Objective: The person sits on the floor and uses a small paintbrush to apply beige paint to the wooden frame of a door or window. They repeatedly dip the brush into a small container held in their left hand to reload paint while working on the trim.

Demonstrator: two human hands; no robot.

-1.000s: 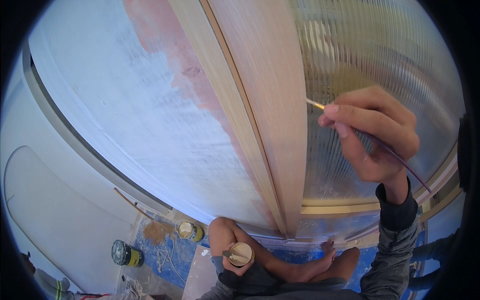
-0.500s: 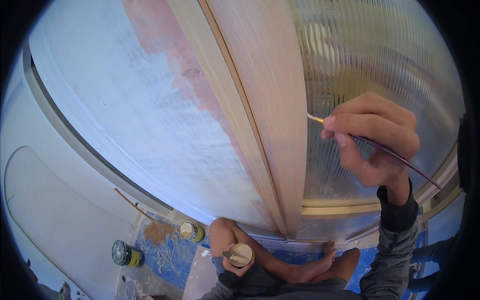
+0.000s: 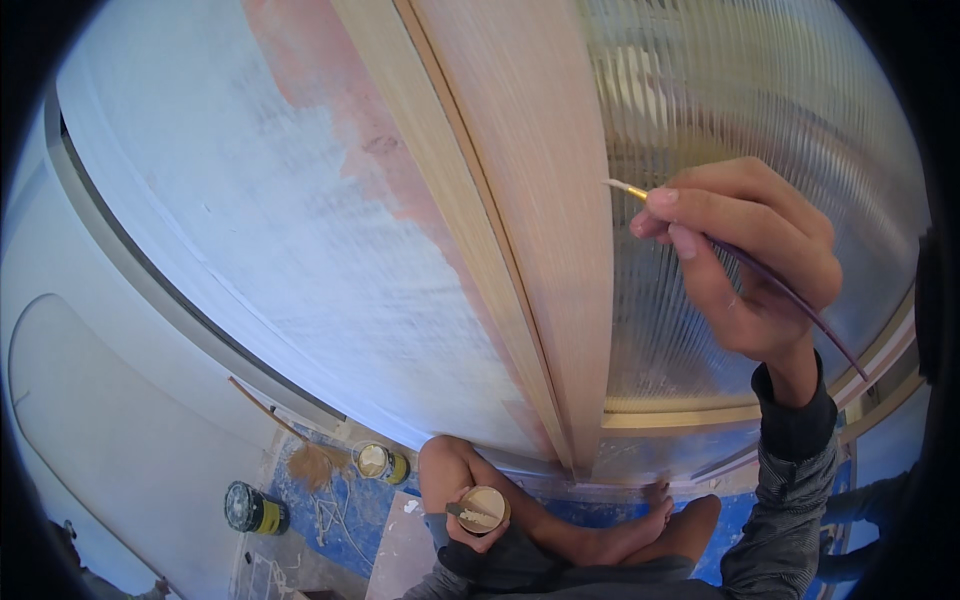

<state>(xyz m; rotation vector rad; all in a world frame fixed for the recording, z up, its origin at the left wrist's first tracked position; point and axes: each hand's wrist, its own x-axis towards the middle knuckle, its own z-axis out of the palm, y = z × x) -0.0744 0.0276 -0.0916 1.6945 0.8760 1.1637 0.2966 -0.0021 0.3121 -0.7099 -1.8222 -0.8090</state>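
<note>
Facing ribbed glass (image 3: 720, 110) and wooden frame (image 3: 548, 200). Holding right hand (image 3: 755, 255) before glass, left hand (image 3: 478, 542) below. Clasping a cup (image 3: 486, 507) in the left; pinching a brush (image 3: 745, 260) between right thumb and fingertips, with its tip at the frame's right edge.

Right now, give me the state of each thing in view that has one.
Brush: in right hand, tip at wooden frame edge
Cup: in left hand, open, beige material inside
Broom: bristles down, handle tilted
Dark-topped bucket: upright, lid unclear
Cream-topped bucket: upright, lid unclear
Panel: mostly white, partly pink
</note>
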